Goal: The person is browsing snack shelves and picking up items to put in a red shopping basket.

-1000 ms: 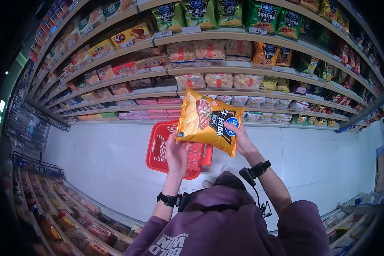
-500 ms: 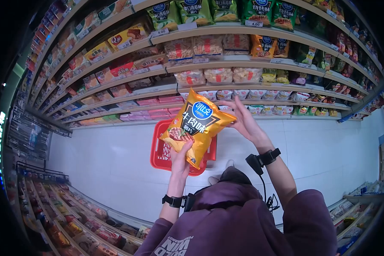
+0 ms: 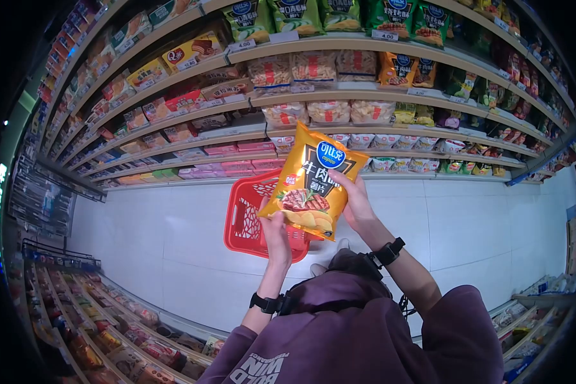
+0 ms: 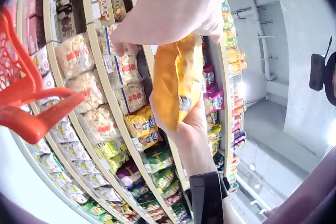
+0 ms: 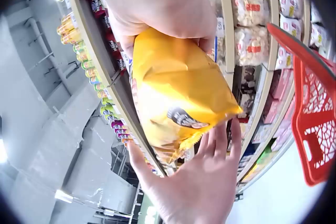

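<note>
A yellow-orange bag of potato chips point(image 3: 310, 189), its front with blue logo and meat picture facing up, is held between both hands in the head view. My left hand point(image 3: 276, 240) grips its lower left corner, thumb on the front and fingers behind. On the right edge my right hand point(image 3: 358, 203) holds the bag, thumb lying over the printed front. The right wrist view shows the bag's crimped end point(image 5: 189, 142) beside the left hand point(image 5: 197, 187), with the right hand point(image 5: 163, 3) at the opposite side. Below the bag stands a red shopping basket point(image 3: 235, 221), partly covered by it.
Snack shelves point(image 3: 390, 99) run across the front, holding several green chip bags point(image 3: 294, 16), similar yellow bags point(image 3: 400, 69) and clear bags of puffed snacks point(image 3: 313, 67). More stocked shelves point(image 3: 109, 326) stand behind at lower left. Pale tile floor point(image 3: 467, 224) lies between.
The bag has turned from sideways to nearly upright with its print readable. The right hand let go during the turn, then took hold of the right edge again. The left hand kept its hold.
</note>
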Action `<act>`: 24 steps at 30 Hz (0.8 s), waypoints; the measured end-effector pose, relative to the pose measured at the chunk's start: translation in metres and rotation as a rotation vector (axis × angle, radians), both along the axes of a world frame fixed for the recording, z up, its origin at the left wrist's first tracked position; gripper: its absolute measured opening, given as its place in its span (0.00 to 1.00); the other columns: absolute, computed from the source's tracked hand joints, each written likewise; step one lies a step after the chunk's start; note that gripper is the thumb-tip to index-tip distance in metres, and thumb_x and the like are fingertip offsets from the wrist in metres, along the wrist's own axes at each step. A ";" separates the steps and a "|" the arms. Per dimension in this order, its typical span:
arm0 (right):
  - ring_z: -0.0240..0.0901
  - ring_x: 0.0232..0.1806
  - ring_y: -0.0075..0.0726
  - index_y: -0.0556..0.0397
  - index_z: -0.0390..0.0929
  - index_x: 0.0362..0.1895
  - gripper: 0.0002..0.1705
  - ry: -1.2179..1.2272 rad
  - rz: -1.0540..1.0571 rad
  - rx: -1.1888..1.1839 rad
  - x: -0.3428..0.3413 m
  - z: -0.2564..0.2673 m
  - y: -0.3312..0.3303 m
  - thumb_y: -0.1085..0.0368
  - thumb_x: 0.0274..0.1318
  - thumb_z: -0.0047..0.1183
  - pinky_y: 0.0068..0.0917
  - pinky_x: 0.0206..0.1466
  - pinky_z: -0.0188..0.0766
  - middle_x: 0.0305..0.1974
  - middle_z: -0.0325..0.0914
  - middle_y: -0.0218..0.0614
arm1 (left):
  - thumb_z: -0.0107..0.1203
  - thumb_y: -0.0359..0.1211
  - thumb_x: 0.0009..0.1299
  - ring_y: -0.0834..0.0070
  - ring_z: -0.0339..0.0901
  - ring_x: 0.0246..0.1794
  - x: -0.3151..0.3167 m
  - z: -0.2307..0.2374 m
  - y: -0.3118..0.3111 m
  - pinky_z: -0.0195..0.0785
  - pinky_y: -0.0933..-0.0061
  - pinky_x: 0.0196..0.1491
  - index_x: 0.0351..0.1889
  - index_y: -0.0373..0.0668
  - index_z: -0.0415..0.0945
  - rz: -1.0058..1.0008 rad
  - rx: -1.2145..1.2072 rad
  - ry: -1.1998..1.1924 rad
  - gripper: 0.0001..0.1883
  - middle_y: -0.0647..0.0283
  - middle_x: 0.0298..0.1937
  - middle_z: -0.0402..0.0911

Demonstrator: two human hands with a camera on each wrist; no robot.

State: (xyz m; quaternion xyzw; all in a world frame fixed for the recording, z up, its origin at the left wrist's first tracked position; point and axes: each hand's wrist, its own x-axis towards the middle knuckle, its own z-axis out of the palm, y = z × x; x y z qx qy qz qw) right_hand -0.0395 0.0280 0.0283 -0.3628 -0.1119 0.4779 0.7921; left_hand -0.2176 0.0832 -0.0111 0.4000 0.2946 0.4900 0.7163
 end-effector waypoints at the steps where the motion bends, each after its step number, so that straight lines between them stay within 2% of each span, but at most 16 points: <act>1: 0.74 0.51 0.29 0.54 0.64 0.57 0.28 -0.018 0.001 -0.018 0.004 0.004 -0.001 0.69 0.53 0.62 0.27 0.54 0.71 0.49 0.75 0.34 | 0.57 0.36 0.68 0.64 0.63 0.65 -0.008 -0.007 0.008 0.57 0.59 0.65 0.70 0.38 0.46 0.046 -0.012 -0.098 0.38 0.52 0.66 0.62; 2: 0.74 0.50 0.29 0.54 0.62 0.57 0.31 -0.069 -0.039 -0.018 0.006 0.010 -0.001 0.70 0.51 0.63 0.26 0.52 0.73 0.48 0.75 0.34 | 0.51 0.42 0.71 0.61 0.59 0.68 -0.014 0.001 0.014 0.51 0.56 0.67 0.72 0.39 0.44 0.120 0.195 0.179 0.38 0.51 0.70 0.57; 5: 0.74 0.50 0.28 0.55 0.62 0.57 0.32 -0.276 -0.052 -0.041 0.014 0.016 -0.002 0.71 0.49 0.64 0.27 0.53 0.72 0.48 0.75 0.35 | 0.54 0.44 0.68 0.59 0.56 0.71 -0.025 0.040 0.020 0.49 0.55 0.68 0.72 0.39 0.51 0.321 0.803 0.666 0.38 0.50 0.71 0.58; 8: 0.74 0.49 0.28 0.56 0.62 0.57 0.33 -0.379 -0.042 -0.044 0.008 0.020 0.003 0.71 0.48 0.65 0.27 0.52 0.73 0.48 0.75 0.35 | 0.60 0.42 0.63 0.56 0.55 0.72 -0.014 0.074 0.014 0.50 0.54 0.68 0.69 0.40 0.60 0.135 1.403 0.979 0.37 0.51 0.72 0.58; 9: 0.74 0.48 0.28 0.56 0.62 0.56 0.33 -0.400 -0.039 -0.032 0.005 0.022 0.006 0.71 0.48 0.65 0.26 0.52 0.73 0.48 0.75 0.35 | 0.63 0.40 0.59 0.53 0.54 0.72 -0.006 0.080 0.009 0.53 0.55 0.67 0.66 0.42 0.65 0.004 1.463 1.014 0.36 0.52 0.71 0.59; 11: 0.75 0.48 0.28 0.56 0.64 0.56 0.30 -0.361 -0.057 -0.068 0.004 0.023 0.011 0.71 0.49 0.64 0.26 0.51 0.73 0.48 0.76 0.36 | 0.63 0.41 0.60 0.55 0.59 0.69 0.005 0.075 0.006 0.57 0.56 0.64 0.63 0.42 0.69 -0.099 1.516 0.984 0.32 0.54 0.68 0.65; 14: 0.75 0.47 0.28 0.56 0.65 0.55 0.29 -0.363 -0.102 -0.116 0.013 0.015 0.015 0.71 0.49 0.63 0.27 0.51 0.73 0.48 0.76 0.36 | 0.60 0.37 0.63 0.61 0.74 0.54 -0.012 0.061 0.019 0.64 0.59 0.55 0.55 0.40 0.74 -0.005 1.552 1.020 0.23 0.54 0.59 0.74; 16: 0.76 0.46 0.28 0.56 0.65 0.55 0.29 -0.322 -0.096 -0.117 0.019 0.014 0.008 0.71 0.50 0.63 0.26 0.50 0.73 0.47 0.76 0.35 | 0.60 0.30 0.62 0.67 0.77 0.37 -0.039 0.027 0.042 0.67 0.61 0.47 0.47 0.40 0.77 -0.078 1.306 1.132 0.15 0.56 0.49 0.80; 17: 0.76 0.46 0.28 0.56 0.65 0.55 0.29 -0.351 -0.089 -0.136 0.020 0.013 0.004 0.70 0.50 0.63 0.26 0.50 0.73 0.47 0.76 0.35 | 0.57 0.21 0.58 0.69 0.75 0.28 -0.040 0.029 0.044 0.67 0.62 0.42 0.43 0.39 0.76 0.022 1.143 1.119 0.14 0.57 0.43 0.81; 19: 0.76 0.46 0.28 0.56 0.65 0.55 0.29 -0.410 -0.069 -0.169 0.021 0.012 0.002 0.70 0.50 0.64 0.26 0.50 0.73 0.47 0.76 0.35 | 0.54 0.17 0.54 0.66 0.78 0.41 -0.040 0.040 0.041 0.67 0.61 0.49 0.48 0.38 0.76 0.072 1.003 1.064 0.21 0.54 0.51 0.78; 22: 0.76 0.46 0.27 0.56 0.65 0.55 0.30 -0.420 -0.043 -0.135 0.018 0.009 0.003 0.70 0.49 0.64 0.26 0.50 0.73 0.47 0.76 0.35 | 0.51 0.17 0.51 0.62 0.72 0.59 -0.009 0.077 0.018 0.63 0.59 0.58 0.54 0.38 0.74 0.170 1.459 0.926 0.28 0.52 0.61 0.72; 23: 0.75 0.47 0.27 0.56 0.65 0.55 0.30 -0.406 -0.032 -0.121 0.017 0.009 0.005 0.70 0.49 0.64 0.26 0.50 0.73 0.47 0.76 0.35 | 0.52 0.22 0.57 0.59 0.60 0.70 -0.005 0.075 0.013 0.57 0.58 0.64 0.60 0.41 0.71 -0.003 1.524 0.943 0.29 0.54 0.67 0.65; 24: 0.75 0.47 0.28 0.56 0.64 0.56 0.31 -0.407 -0.028 -0.117 0.016 0.010 0.007 0.69 0.48 0.65 0.26 0.51 0.73 0.48 0.76 0.36 | 0.54 0.25 0.58 0.59 0.61 0.69 0.004 0.075 0.005 0.57 0.58 0.64 0.61 0.42 0.70 -0.125 1.539 0.915 0.28 0.54 0.67 0.66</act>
